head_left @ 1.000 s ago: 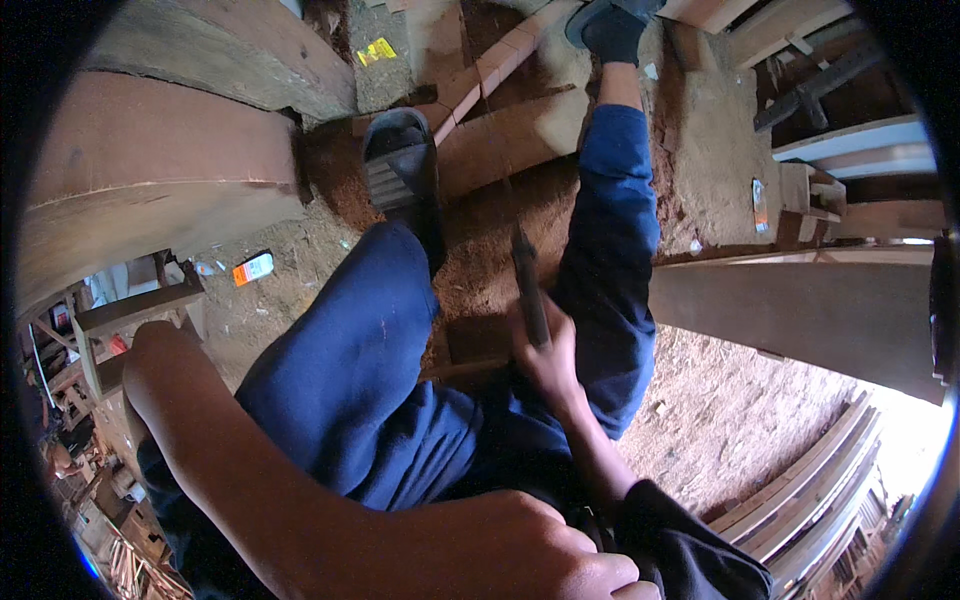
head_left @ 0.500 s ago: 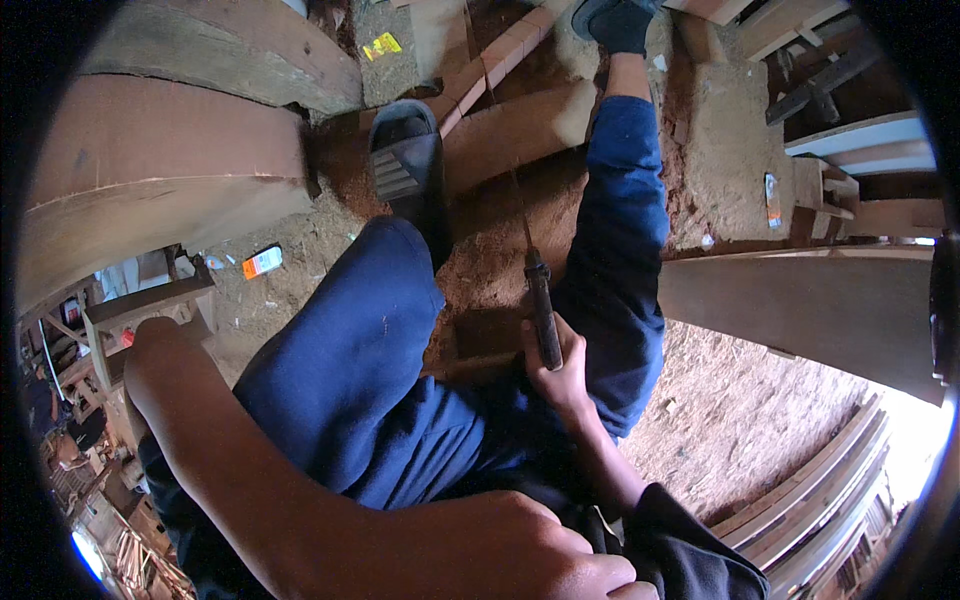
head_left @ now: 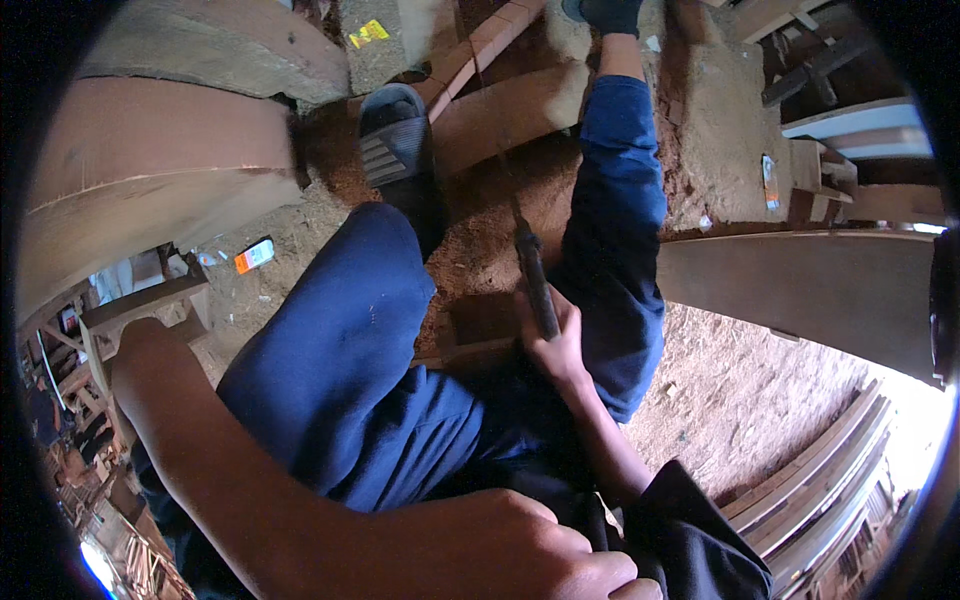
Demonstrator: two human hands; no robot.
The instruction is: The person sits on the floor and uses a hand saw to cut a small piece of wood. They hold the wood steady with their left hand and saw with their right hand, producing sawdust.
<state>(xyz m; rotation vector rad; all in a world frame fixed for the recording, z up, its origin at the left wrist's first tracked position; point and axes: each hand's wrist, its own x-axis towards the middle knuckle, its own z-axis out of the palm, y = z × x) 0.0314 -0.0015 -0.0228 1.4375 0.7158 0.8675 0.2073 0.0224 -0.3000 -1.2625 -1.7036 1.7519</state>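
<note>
My right hand is wrapped round the dark handle of a tool, low between my blue-trousered legs. From this handle a long, thin, dark blade or rod runs away across a curved wooden piece; its exact kind does not show. Close at the bottom is my left hand, closed in a fist at the end of a bent bare forearm. Whatever its fingers hold, if anything, is hidden. A dark sandal on my left foot stands beside the wooden piece.
Thick timbers stand at left, and a wide board reaches in from the right. Stacked planks lie lower right. Small packets, one orange and white and one yellow, lie on the dusty ground.
The whole scene has shifted slightly up and left in the view. My right hand and the tool's handle have moved a little away from me. My left fist stays almost in place.
</note>
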